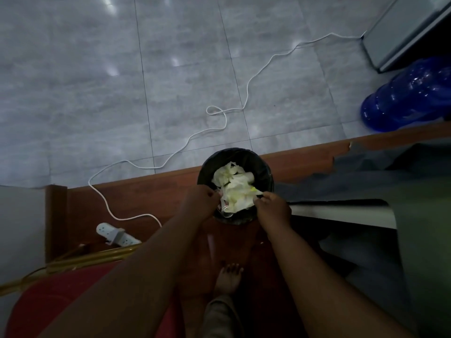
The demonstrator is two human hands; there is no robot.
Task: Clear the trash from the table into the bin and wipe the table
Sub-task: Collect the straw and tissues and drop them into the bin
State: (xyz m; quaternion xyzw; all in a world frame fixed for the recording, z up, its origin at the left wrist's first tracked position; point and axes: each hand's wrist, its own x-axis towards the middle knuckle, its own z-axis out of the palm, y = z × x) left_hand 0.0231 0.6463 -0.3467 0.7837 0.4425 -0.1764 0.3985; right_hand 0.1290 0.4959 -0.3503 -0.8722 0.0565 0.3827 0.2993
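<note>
A round black-lined bin (261, 167) stands on the brown wooden floor strip in the middle of the head view. It is full of crumpled white and pale yellow paper trash (235, 189). My left hand (202, 201) reaches over the bin's near left rim with its fingers closed on the paper. My right hand (273, 206) is at the near right rim, fingers pinched on the same wad. Both hands hold the trash just above the bin's opening. The table itself shows only as a grey edge (341, 211) at the right.
A white cable (246, 98) snakes across the grey tiled floor to a white power strip (117, 235) at lower left. A blue water jug (410, 96) lies at right. A red chair seat (61, 296) with gold frame is lower left. My bare foot (229, 279) stands below the bin.
</note>
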